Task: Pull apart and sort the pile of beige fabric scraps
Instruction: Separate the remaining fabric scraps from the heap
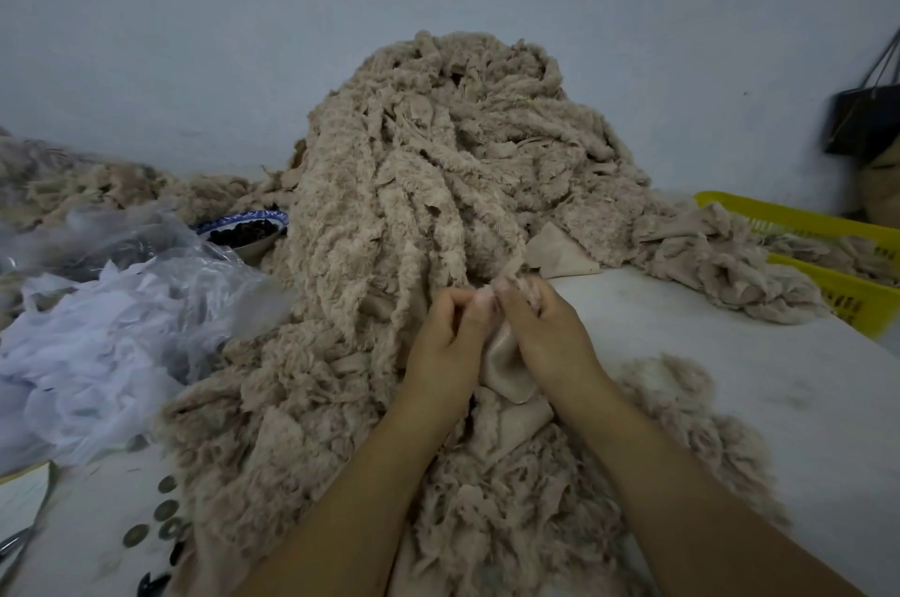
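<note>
While reaching in from 6 o'clock, side by side at centre: left hand (445, 343) and right hand (545, 328), each grip narrow, fingertips pinched on one beige scrap (506, 365) at the foot of the pile (438, 148) heaped toward 12. Bare bench (730, 353) at 3; yellow basket (823, 226) at 2; plastic bags (97, 328) crowding 9.

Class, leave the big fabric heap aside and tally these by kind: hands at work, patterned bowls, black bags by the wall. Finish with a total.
Hands: 2, the left hand and the right hand, both pinching a beige scrap
Blue-and-white bowl: 1
Black bag: 1
Total: 4
</note>
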Motion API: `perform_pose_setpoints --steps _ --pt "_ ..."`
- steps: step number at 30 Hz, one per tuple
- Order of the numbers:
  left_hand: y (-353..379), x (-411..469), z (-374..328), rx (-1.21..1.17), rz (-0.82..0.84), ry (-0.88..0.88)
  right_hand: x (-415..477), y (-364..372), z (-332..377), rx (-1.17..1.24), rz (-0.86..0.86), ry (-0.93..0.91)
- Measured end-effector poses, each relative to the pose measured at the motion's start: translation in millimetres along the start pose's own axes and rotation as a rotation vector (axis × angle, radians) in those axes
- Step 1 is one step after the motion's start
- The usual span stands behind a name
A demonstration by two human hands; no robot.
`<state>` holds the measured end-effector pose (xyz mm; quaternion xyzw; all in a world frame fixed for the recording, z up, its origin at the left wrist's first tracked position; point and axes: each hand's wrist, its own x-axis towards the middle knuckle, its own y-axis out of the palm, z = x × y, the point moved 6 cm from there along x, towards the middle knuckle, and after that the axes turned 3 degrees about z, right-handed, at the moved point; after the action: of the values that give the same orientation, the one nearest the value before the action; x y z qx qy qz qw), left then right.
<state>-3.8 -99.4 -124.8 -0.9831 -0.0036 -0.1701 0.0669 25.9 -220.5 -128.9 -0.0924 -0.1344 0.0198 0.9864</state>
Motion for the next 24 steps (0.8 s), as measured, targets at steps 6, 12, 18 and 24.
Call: perform_pose_setpoints --steps 6,12,18,24 --pt "2.6 -1.8 -3.4 -0.027 0.035 -0.028 0.1 -2.9 -6.6 0.218 -0.019 0.125" --pt "-12.4 -4.0 -4.7 -0.316 -0.109 -0.146 6.6 -25.0 -20.8 0.4 -0.232 0.25" --pt "-15.6 -5.1 -7.1 -0.173 -0.167 -0.126 5.2 -26.3 -17.2 0.321 -0.157 0.208" --pt "-12.6 -5.7 -6.9 -0.176 -0.113 -0.024 -5.3 19.3 -6.7 0.199 0.278 0.177"
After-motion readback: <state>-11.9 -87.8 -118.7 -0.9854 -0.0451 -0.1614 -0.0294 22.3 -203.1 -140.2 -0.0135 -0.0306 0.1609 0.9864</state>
